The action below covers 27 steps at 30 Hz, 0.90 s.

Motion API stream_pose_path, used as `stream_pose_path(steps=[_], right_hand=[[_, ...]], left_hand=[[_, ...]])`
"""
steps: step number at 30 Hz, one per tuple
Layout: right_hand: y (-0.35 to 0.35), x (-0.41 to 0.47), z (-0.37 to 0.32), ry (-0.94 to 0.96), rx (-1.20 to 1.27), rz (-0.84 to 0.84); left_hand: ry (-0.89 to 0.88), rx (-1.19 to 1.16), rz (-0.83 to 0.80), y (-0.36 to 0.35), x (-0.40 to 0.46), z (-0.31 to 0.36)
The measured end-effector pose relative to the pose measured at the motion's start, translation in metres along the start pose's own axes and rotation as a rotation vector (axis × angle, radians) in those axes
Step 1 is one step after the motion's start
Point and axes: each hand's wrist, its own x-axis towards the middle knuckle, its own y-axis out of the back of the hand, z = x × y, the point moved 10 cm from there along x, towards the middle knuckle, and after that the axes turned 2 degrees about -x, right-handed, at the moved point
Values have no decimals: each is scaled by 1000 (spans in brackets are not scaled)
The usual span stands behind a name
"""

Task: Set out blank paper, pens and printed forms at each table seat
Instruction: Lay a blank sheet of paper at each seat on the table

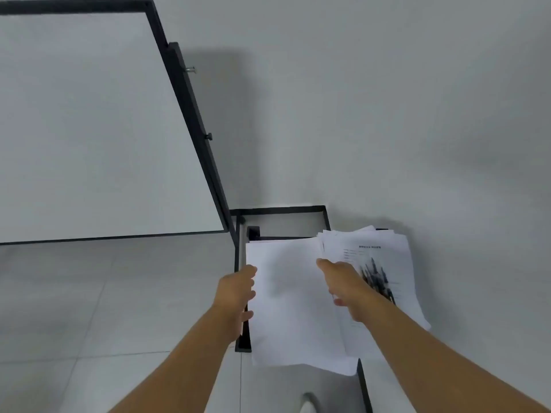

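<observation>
Whiteboard (89,129), largest item, far left, black frame, tilted; no part in my next move. Floor (74,308) of pale tiles below it.

Blank paper (292,299): a white sheet or thin sheaf, centre, long axis running near to far, spanning the gap between my hands.

Forms (384,263): a loose printed stack just right of the blank paper, overlapping its right edge, header text and a dark picture showing. What they rest on is hidden. A black frame (283,210) shows behind them.

Left hand (238,290): clamped on the blank paper's left edge, fingers curled under.

Right hand (343,281): over the seam where blank paper meets forms, fingers curled; I cannot tell which it grips.

Pens: none seen. Table seats: none in view.

Judgement: the forms lie to the right, so my right hand is the nearer one for separating them.
</observation>
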Motion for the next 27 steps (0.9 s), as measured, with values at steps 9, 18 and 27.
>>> stream_pose_path(steps=[9, 18, 27], right_hand=[[4, 52, 15, -95, 101, -12], [2, 91, 30, -132, 144, 16], [-18, 83, 24, -122, 56, -76]], left_hand=[[24, 92, 183, 11, 58, -12], [70, 179, 170, -4, 74, -22], [75, 215, 173, -6, 80, -23]])
